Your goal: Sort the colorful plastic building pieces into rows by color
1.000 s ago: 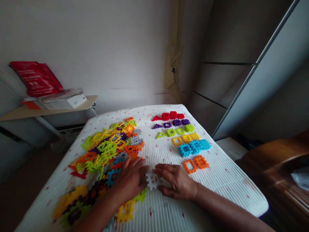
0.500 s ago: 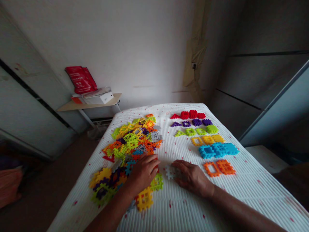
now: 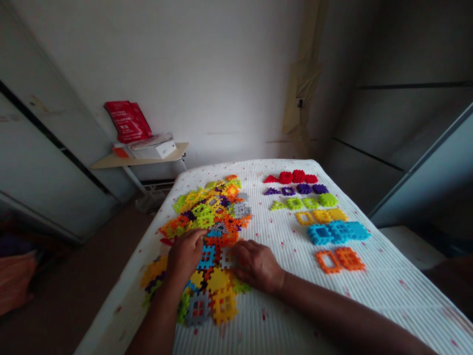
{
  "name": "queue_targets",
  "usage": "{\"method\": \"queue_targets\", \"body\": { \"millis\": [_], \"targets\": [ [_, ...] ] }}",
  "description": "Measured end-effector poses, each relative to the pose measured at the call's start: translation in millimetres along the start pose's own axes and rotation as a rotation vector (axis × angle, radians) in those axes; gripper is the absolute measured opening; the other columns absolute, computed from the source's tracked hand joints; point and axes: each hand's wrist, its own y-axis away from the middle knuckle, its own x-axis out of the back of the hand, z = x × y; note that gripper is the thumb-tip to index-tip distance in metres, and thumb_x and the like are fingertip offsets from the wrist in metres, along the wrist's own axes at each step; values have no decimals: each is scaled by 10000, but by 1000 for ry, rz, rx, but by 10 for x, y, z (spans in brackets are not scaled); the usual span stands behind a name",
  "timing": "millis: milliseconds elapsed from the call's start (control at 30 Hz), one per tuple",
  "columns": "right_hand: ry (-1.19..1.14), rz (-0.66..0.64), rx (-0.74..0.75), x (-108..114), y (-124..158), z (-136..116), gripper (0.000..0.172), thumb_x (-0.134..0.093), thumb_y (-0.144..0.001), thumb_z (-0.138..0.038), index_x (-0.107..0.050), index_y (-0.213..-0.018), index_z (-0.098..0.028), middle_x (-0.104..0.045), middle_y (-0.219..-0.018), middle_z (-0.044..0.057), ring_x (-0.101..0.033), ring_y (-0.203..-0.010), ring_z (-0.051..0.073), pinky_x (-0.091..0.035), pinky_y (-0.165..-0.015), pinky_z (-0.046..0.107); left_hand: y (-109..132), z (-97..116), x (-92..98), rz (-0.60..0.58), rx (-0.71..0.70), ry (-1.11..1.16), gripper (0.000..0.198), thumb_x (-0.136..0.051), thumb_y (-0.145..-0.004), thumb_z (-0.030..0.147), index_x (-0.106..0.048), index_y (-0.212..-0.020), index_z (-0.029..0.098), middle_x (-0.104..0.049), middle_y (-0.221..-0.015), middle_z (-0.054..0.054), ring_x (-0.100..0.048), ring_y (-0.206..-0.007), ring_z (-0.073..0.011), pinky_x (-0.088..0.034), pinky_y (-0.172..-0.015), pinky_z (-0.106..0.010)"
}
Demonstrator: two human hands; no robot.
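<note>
My left hand reaches over the left part of a mixed pile of plastic interlocking blocks. Its fingers are curled together, and what they hold, if anything, is hidden. Beside its fingertips lies a blue window block. My right hand is closed at the pile's right edge, its fingers on a pale grey square block that they partly cover. Just in front of the hands are a yellow solid block, a yellow window block and a dark grey window block.
Rows sorted by colour lie on the right of the white quilted cover: red, purple, green, yellow, blue and orange blocks. Behind, a small table bears a red bag and a white box.
My right hand has moved left to the pile with the grey block. My left hand has drawn back to the left, uncovering blue, yellow and dark grey blocks.
</note>
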Motion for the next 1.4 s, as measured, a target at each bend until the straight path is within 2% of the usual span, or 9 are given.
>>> {"method": "queue_targets", "body": {
  "millis": [167,400,533,733,867,1033,1200,1300,1400],
  "targets": [
    [118,-3,-47,-175,-172,-97,365,-593,-810,-413,-566,-1086,-177,-641,-1021,86,-539,-913,231,-458,-783,351,35,-21,52,77,120,-61,361,-358,-824,228,-668,-1010,217,-707,-1035,-35,-642,-948,-181,-481,-835,-273],
    [205,-19,-53,-311,-226,-144,471,-535,-813,-565,-538,-1120,-207,-627,-1071,67,-549,-896,234,-453,-711,356,6,-11,-39,-104,29,-76,386,-331,-832,259,-672,-1005,205,-698,-1067,-40,-633,-979,-187,-469,-851,-273],
    [211,24,-4,-303,-183,-103,492,-461,-852,-583,-499,-1183,-222,-609,-1139,63,-562,-909,216,-455,-722,348,-15,-62,-148,-130,-4,-52,357,-372,-817,247,-677,-1000,221,-695,-1071,-39,-633,-969,-196,-475,-833,-287],
    [97,230,-17,-95,-97,95,211,-448,-898,-260,-575,-1039,-168,-647,-1043,100,-590,-912,196,-471,-797,333,29,-35,-111,-51,44,0,356,-368,-814,195,-680,-985,218,-713,-1004,-26,-645,-931,-167,-490,-825,-267],
    [26,298,-54,-49,-106,257,184,-421,-890,-185,-593,-951,-158,-654,-894,93,-603,-826,170,-483,-755,285,26,-41,-109,36,41,27,356,-386,-780,150,-688,-955,216,-714,-1001,-24,-643,-942,-160,-474,-881,-270],
    [164,182,34,-9,-28,89,173,-425,-871,-166,-589,-928,-164,-647,-782,57,-592,-708,154,-460,-660,272,38,-65,-100,16,19,34,340,-370,-798,166,-674,-942,216,-710,-1011,-22,-642,-950,-163,-474,-870,-259],
    [288,220,148,340,308,-115,223,-422,-873,-201,-550,-1053,-170,-602,-658,3,-534,-565,145,-376,-529,287,7,-127,-130,-44,41,27,316,-375,-812,215,-656,-954,238,-708,-1006,-4,-652,-880,-179,-488,-797,-272],
    [315,351,16,611,616,-80,221,-424,-879,-196,-541,-1064,-165,-605,-662,16,-542,-570,142,-374,-541,288,-11,-137,-147,-49,88,36,277,-393,-807,243,-638,-910,320,-709,-954,93,-646,-841,-167,-495,-743,-273],
    [366,394,-171,775,867,82,194,-408,-888,-163,-567,-999,-173,-614,-651,24,-564,-575,135,-393,-554,266,-20,-115,-145,-59,114,57,267,-400,-783,251,-648,-857,316,-714,-933,88,-648,-830,-185,-496,-711,-288]
  ]
}}
